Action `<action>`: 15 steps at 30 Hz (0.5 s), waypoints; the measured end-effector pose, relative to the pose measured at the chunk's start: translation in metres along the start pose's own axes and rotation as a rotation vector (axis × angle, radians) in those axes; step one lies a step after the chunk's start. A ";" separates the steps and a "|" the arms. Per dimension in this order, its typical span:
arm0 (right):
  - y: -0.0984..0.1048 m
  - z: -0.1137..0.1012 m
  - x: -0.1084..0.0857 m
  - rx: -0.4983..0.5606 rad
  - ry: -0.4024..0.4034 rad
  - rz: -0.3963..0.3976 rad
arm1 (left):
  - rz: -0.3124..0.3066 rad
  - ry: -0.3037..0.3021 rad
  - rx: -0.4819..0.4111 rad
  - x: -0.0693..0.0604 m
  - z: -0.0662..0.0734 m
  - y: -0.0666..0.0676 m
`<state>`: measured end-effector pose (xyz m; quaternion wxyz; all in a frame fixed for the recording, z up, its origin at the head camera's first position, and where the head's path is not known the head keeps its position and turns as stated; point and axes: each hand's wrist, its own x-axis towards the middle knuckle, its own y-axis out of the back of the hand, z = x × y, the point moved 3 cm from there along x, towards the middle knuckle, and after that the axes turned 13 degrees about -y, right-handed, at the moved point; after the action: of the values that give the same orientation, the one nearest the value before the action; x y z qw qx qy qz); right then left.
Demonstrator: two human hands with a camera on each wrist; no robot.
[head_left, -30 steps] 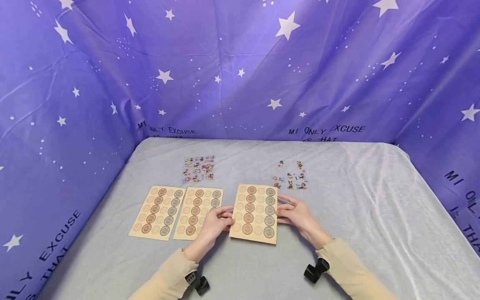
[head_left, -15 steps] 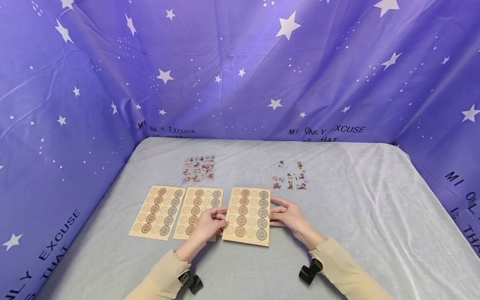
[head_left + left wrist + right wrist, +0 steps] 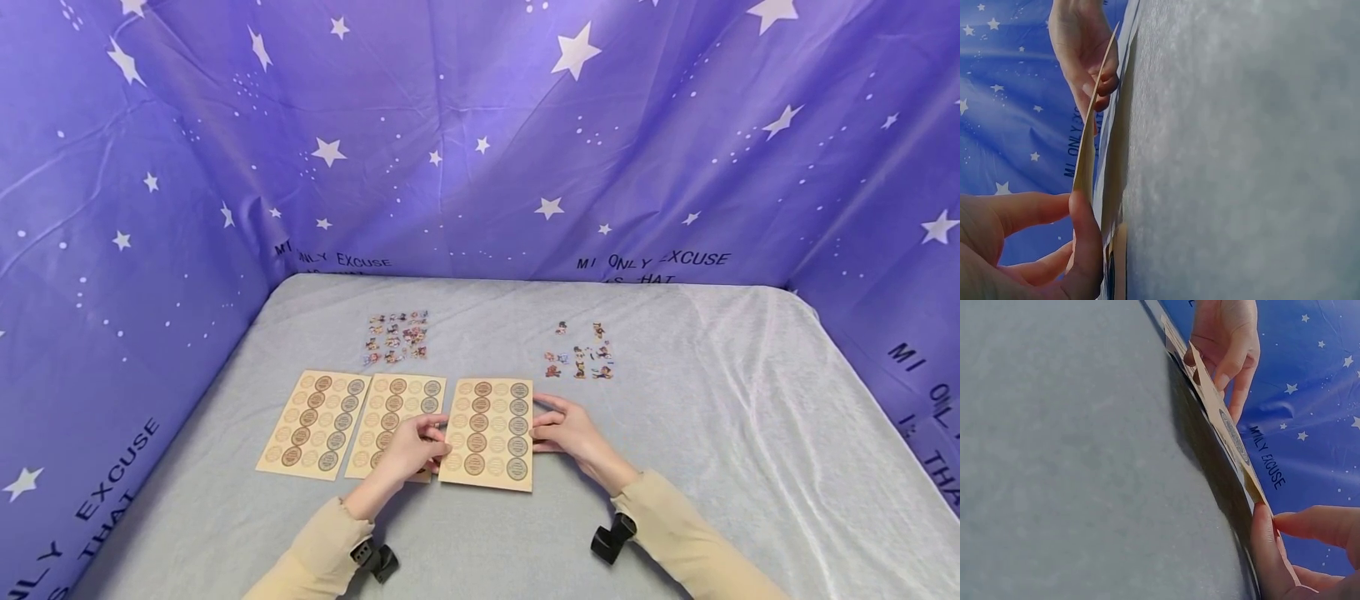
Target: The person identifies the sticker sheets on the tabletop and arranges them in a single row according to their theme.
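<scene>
across the grey-clothed table [image 3: 487,542], two printed cream sheets [image 3: 313,425] lay side by side, perhaps to keep both readable. to their right, raised off it, a third sheet [image 3: 487,433] was pinched at opposite edges by left hand [image 3: 409,450] and right hand [image 3: 573,433], likely for steadiness. small cartoon figures [image 3: 393,342] lay beyond.

Passable over the grey cloth [image 3: 735,417], right of the right hand [image 3: 573,435]. Blocked leftward of the held sheet [image 3: 495,435] by the left hand [image 3: 408,452] and the middle sheet [image 3: 377,427]; bounded behind by the starry curtain [image 3: 480,187].
</scene>
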<state>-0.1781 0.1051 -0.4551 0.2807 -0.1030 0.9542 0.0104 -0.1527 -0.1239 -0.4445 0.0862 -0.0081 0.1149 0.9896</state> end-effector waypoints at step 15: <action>-0.004 0.000 0.005 -0.094 0.035 -0.024 | -0.061 -0.014 0.056 0.003 -0.003 0.004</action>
<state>-0.1811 0.1001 -0.4576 0.2587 -0.1278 0.9561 0.0501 -0.1563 -0.1277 -0.4467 0.1172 -0.0023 0.1416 0.9829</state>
